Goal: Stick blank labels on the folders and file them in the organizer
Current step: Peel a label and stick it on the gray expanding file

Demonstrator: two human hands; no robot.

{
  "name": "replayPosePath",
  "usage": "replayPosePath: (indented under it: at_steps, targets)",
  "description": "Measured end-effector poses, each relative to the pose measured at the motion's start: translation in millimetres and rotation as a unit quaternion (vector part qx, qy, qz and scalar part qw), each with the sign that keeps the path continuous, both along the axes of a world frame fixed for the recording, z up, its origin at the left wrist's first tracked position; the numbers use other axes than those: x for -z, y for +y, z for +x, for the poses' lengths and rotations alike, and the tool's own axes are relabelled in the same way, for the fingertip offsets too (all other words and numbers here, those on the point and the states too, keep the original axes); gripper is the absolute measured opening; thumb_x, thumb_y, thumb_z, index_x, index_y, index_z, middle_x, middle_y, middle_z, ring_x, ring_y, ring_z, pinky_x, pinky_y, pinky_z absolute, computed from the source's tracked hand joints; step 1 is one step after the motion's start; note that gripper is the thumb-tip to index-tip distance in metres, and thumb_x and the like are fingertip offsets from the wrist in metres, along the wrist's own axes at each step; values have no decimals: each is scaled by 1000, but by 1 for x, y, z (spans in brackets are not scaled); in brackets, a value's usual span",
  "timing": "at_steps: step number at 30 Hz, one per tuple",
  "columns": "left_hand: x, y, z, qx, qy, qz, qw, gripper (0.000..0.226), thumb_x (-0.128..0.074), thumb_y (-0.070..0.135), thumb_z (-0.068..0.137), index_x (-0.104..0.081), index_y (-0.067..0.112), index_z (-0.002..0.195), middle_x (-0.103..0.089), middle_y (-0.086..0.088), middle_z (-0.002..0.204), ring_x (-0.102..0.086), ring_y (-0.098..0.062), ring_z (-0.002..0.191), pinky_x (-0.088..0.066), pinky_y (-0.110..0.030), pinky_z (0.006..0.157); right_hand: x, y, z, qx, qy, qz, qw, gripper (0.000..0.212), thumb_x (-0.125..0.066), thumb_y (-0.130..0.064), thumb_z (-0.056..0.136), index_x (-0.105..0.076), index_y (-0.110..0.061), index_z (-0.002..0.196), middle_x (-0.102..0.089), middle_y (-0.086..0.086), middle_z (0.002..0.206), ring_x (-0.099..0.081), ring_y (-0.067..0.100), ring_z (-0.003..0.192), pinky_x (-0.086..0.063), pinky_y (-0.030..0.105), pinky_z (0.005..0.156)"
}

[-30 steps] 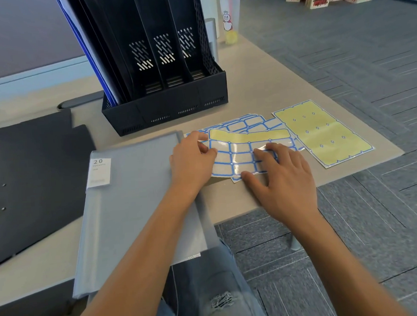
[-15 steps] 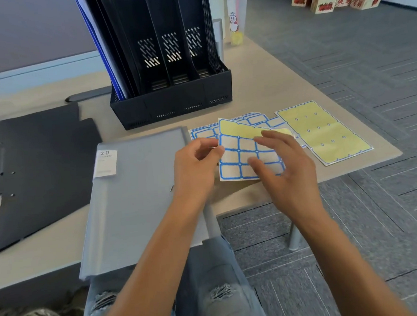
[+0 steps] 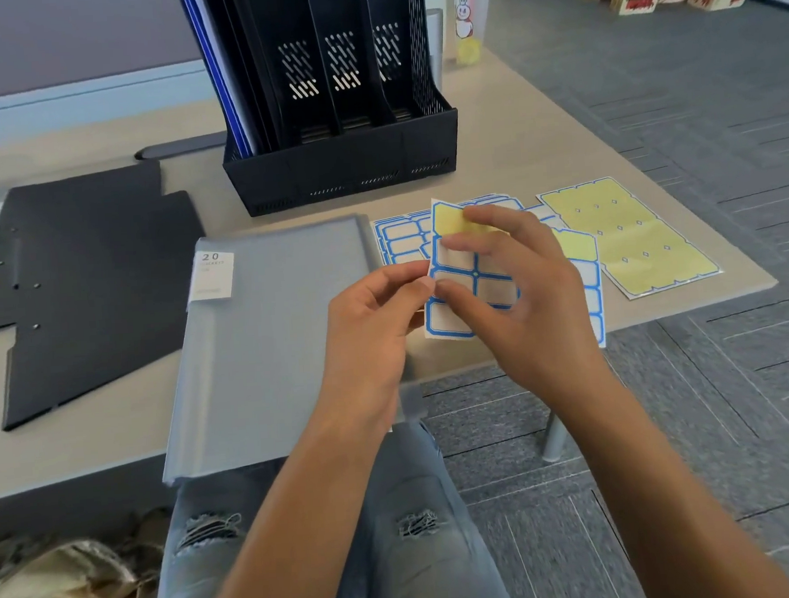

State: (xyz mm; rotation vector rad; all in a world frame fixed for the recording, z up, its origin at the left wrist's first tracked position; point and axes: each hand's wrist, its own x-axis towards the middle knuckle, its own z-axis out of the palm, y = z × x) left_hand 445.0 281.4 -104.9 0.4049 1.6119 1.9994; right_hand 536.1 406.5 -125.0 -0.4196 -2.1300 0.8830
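both hands (image 3: 376,327) (image 3: 517,300) pinch label sheet (image 3: 484,288) abv desk

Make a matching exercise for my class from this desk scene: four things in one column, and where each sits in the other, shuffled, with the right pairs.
Things
1. label sheet
2. grey folder
3. black organizer
4. yellow backing sheet

Places
A. standing at the back of the desk
B. lying flat near the desk's right edge
C. held up between the left hand and right hand
D. lying on the desk in front of the person, overhanging the near edge

Pairs: 1-C, 2-D, 3-A, 4-B
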Motion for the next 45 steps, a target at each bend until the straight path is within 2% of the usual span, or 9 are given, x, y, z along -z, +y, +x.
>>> replayPosePath:
  at_steps: [4, 7, 14, 20, 26, 33, 38, 42, 45]
  targets:
    - [2, -1, 1, 2, 19, -10, 1000, 16, -64, 2, 93, -75, 8, 103, -77, -10, 101, -73, -21, 90, -58, -38, 89, -1, -3, 0, 4, 0, -3, 1000, 25, -82, -26, 92, -76, -25, 116, -60, -4, 138, -54, 12, 134, -43, 15, 103]
    - [2, -3, 2, -1, 55, -32, 998, 20, -64, 0, 92, -76, 11, 103, -78, -8, 99, -71, -21, 92, -56, -38, 93, -2, -2, 0, 7, 0, -4, 1000, 21, -83, -24, 90, -77, -23, 110, -62, -4, 132, -56, 12, 131, -46, 26, 106]
    - [3, -6, 0, -6, 155, -57, 986, 30, -58, -7, 91, -77, 16, 98, -78, 0, 93, -71, -27, 96, -55, -39, 92, -5, -3, -2, 1, 3, 11, 1000, 17, -83, -23, 90, -81, -22, 106, -68, -3, 118, -64, 14, 118, -50, 28, 99]
    - [2, -7, 3, -8, 192, -52, 980, 36, -58, -9, 89, -77, 21, 96, -77, 7, 87, -66, -4, 80, -50, -17, 76, -5, -5, -4, 5, 21, 16, 1000, 15, -81, -17, 91, -83, -19, 106, -73, -3, 104, -69, 11, 102, -52, 26, 90]
    - [3, -9, 1, -5, 202, -58, 978, 34, -58, -8, 90, -77, 19, 101, -76, 2, 88, -64, -7, 78, -51, -18, 72, -1, -5, -6, 8, 21, 27, 999, 12, -78, -21, 94, -82, -17, 106, -77, -5, 103, -72, 12, 100, -55, 40, 88]
    - [5, -12, -2, -7, 211, -59, 976, 40, -55, -12, 89, -76, 22, 97, -76, 6, 86, -65, -4, 77, -49, -16, 72, -1, -8, -7, 10, 22, 30, 999, 6, -75, -20, 96, -79, -17, 99, -77, -8, 99, -71, 10, 98, -55, 41, 89]
    - [8, -14, -5, -10, 224, -70, 972, 41, -54, -12, 87, -76, 21, 96, -77, 6, 89, -69, -7, 82, -50, -19, 74, -4, -8, -7, 26, 18, 30, 999, 1, -76, -17, 96, -77, -16, 95, -75, -7, 95, -69, 7, 94, -52, 27, 86]
    - [10, -10, -3, -29, 226, -91, 969, 26, -65, -1, 89, -75, 23, 93, -76, 10, 85, -68, -6, 77, -49, -17, 71, -5, -11, -9, 29, 3, 18, 999, 2, -73, -16, 97, -74, -16, 95, -73, -7, 95, -67, 7, 95, -50, 24, 87]
    - [11, -2, -3, -36, 243, -112, 963, 6, -73, 12, 90, -74, 16, 93, -76, 6, 85, -70, -13, 78, -56, -26, 72, -3, -14, -10, 34, 2, 7, 999, 3, -72, -17, 98, -73, -17, 95, -73, -8, 95, -66, 5, 95, -50, 21, 87]
